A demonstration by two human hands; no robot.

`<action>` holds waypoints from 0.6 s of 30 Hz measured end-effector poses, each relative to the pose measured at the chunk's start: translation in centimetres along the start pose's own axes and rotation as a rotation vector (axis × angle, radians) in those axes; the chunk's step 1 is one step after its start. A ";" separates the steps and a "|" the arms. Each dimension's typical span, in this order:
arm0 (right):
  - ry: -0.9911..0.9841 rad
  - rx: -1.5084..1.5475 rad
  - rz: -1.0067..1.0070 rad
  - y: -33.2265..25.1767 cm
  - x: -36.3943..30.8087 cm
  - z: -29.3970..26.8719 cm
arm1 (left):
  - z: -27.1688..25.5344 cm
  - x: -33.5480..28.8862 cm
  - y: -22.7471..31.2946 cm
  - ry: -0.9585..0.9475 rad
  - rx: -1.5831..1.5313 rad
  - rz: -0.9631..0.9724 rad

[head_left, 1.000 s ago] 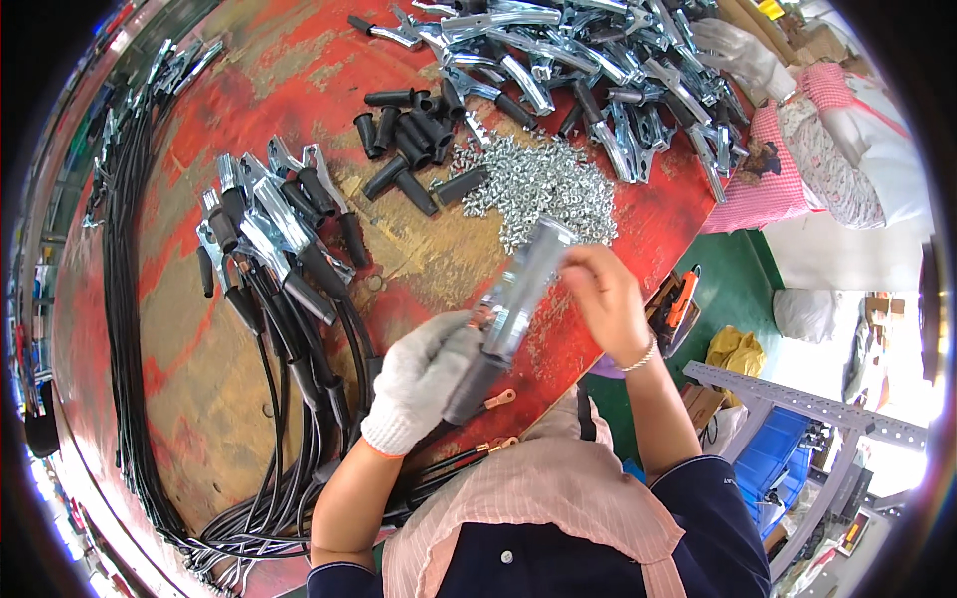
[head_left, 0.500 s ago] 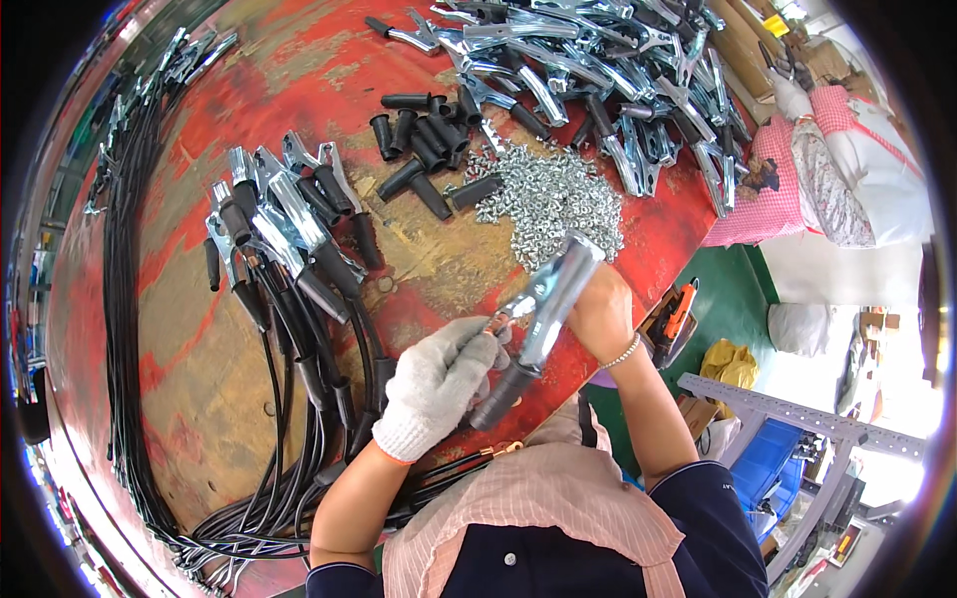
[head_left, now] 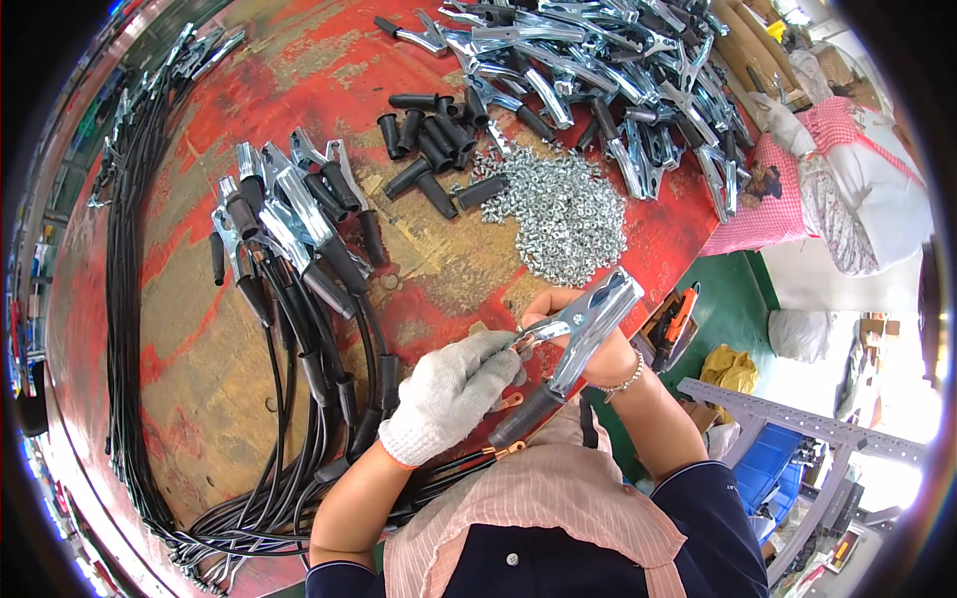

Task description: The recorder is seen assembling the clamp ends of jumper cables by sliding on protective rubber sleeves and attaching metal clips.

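Note:
My left hand (head_left: 449, 391), in a white knit glove, is closed on the copper-coloured end at one handle of a metal spring clamp (head_left: 596, 334). The clamp is silver, with a black grip sleeve (head_left: 525, 416) on its other handle, and is held above the table's near edge. My bare right hand (head_left: 615, 361), with a beaded bracelet, is behind the clamp. Its fingers are bent toward the copper-coloured end, and the clamp partly hides them; I cannot see what they pinch. A copper cable lug (head_left: 510, 401) shows just below my gloved fingers.
Beyond my hands lies a heap of small silver fasteners (head_left: 573, 219), with black sleeves (head_left: 434, 140) beside it. Many loose clamps (head_left: 608, 60) fill the far right. Clamps with black cables (head_left: 299, 214) lie on the left of the worn red table (head_left: 299, 70). A metal frame (head_left: 797, 419) stands at right.
The clamp has moved slightly right and toward me. My right fingers have come around to the copper-coloured end beside my left hand.

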State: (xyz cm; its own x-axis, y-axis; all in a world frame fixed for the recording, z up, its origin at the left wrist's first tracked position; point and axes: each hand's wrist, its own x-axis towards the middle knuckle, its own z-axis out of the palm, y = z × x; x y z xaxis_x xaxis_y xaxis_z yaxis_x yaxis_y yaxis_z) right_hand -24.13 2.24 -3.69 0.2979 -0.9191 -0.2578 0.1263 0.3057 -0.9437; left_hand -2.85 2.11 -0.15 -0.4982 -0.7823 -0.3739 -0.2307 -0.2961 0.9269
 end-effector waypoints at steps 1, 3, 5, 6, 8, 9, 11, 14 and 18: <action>-0.020 0.017 -0.049 0.1 0.0 0.0 | 0.0 0.0 -0.1 -0.002 0.022 -0.006; -0.061 0.050 -0.146 0.6 -0.1 -0.1 | 0.0 0.0 -0.5 0.001 -0.006 0.012; -0.036 0.206 -0.146 2.8 -0.8 -1.0 | 0.2 0.1 -0.4 0.036 0.009 0.015; -0.019 0.278 -0.146 3.3 -1.3 -1.4 | 0.4 0.1 -0.2 0.070 0.034 0.012; -0.011 0.382 -0.042 3.6 -2.6 -1.3 | 0.8 0.2 -0.4 0.160 0.316 0.181; -0.005 0.430 0.009 3.4 -3.1 -1.3 | 0.9 0.3 -0.9 0.217 0.568 0.359; -0.071 0.188 0.120 2.8 -3.9 -1.7 | 0.8 0.5 -1.3 0.281 0.814 0.540; 0.219 -0.716 -0.129 0.9 -3.6 -3.5 | 0.7 0.7 -1.9 0.347 0.646 0.468; 0.528 -1.112 -0.297 1.9 -2.8 -6.6 | -0.7 1.2 -2.4 0.200 -0.598 -0.105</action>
State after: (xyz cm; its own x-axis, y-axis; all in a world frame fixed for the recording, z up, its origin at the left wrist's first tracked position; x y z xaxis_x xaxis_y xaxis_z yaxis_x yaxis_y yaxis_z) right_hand -30.99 3.75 -6.10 -0.0504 -0.9816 0.1843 -0.8142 -0.0664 -0.5768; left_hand -2.30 1.46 -2.77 -0.3195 -0.8026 -0.5037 0.2650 -0.5861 0.7657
